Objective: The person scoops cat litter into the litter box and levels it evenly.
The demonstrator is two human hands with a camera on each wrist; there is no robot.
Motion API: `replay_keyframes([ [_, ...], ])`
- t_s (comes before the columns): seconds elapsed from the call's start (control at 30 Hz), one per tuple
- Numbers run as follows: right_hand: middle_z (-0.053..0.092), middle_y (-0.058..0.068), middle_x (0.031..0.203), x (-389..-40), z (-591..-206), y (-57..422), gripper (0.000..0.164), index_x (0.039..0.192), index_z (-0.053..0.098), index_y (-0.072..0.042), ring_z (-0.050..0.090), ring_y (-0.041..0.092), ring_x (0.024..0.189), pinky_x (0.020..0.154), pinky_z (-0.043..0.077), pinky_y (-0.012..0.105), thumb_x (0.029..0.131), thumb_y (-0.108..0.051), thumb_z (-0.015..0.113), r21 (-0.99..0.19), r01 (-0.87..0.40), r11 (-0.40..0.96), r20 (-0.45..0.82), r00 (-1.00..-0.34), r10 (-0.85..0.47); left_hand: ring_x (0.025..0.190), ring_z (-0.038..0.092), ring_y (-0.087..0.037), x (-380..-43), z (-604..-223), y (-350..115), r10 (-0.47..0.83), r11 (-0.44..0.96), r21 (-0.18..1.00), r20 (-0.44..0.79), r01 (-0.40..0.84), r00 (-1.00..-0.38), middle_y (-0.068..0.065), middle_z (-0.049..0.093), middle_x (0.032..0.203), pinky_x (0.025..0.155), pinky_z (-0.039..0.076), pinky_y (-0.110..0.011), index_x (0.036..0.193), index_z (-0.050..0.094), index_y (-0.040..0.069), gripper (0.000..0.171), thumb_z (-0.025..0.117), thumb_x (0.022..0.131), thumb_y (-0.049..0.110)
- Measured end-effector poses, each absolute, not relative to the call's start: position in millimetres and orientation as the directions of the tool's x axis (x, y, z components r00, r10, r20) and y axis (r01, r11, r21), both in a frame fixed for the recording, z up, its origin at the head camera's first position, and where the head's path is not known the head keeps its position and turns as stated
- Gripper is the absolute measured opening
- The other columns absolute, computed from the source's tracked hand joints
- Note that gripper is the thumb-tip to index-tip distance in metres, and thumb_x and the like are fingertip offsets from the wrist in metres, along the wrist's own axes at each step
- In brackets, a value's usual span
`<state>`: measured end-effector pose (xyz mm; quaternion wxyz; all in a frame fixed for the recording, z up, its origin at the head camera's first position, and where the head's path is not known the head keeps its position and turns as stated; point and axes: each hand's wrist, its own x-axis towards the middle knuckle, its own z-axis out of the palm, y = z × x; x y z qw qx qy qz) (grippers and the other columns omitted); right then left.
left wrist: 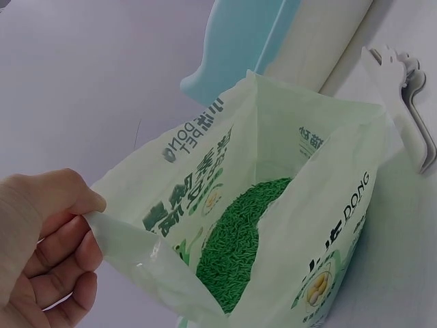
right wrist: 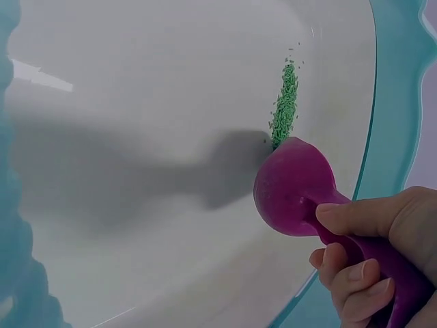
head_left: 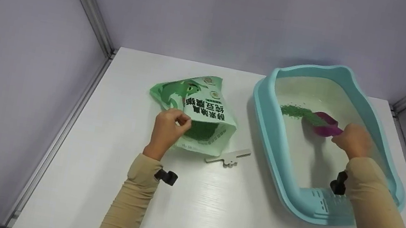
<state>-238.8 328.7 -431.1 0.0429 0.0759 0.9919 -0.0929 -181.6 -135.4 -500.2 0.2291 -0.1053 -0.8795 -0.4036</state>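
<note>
My left hand (head_left: 170, 128) pinches the mouth edge of a pale green cat litter bag (head_left: 209, 102), which lies on the table. In the left wrist view the bag's mouth gapes, and green litter pellets (left wrist: 235, 253) show inside. My right hand (head_left: 355, 140) grips the handle of a purple scoop (head_left: 327, 125) over the litter box. The scoop is tilted, and green pellets (right wrist: 285, 106) lie in a short strip on the box floor beside its tip. From the right wrist, only the scoop's rounded underside shows.
The litter box (head_left: 274, 130) has a blue rim and a pale inside, and takes up the table's right side. A light grey bag clip (head_left: 228, 158) lies between bag and box. Walls (head_left: 203, 15) enclose the white table (head_left: 112, 115) at the back and sides.
</note>
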Motion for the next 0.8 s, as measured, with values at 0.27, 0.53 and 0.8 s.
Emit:
replay_keyframes([
  [0.27,0.060,0.023,0.074,-231.5,-432.5,317.8,0.038,0.084,0.060,0.013,0.049,0.027,0.064,0.048,0.036,0.028,0.079,-0.023,0.069,-0.210,0.090,0.974,-0.149,-0.987,0.059,0.068,0.066,-0.021,-181.9,-500.9,-135.8,0.004,0.654,0.659,0.490,0.373,-0.872,-0.011,0.070,0.075,0.064,0.056,-0.032,0.080,0.073,0.005,0.007,0.068,0.084,0.006],
  [0.53,0.060,0.021,0.074,-224.8,-434.1,324.7,0.037,0.086,0.061,0.013,0.048,0.025,0.064,0.048,0.035,0.026,0.080,-0.022,0.069,-0.231,0.102,0.968,-0.177,-0.982,0.062,0.068,0.067,-0.022,-182.8,-499.8,-135.6,0.007,0.646,0.663,0.489,0.377,-0.873,-0.011,0.070,0.075,0.064,0.056,-0.033,0.080,0.073,0.004,0.007,0.068,0.084,0.006],
  [0.8,0.055,0.019,0.072,-220.7,-434.4,338.9,0.035,0.084,0.058,0.011,0.046,0.028,0.066,0.050,0.034,0.028,0.082,-0.022,0.068,-0.214,0.159,0.964,-0.154,-0.980,0.128,0.068,0.066,-0.021,-183.1,-501.7,-135.9,0.001,0.647,0.664,0.492,0.376,-0.871,-0.010,0.070,0.074,0.064,0.056,-0.033,0.079,0.073,0.004,0.007,0.067,0.083,0.005],
])
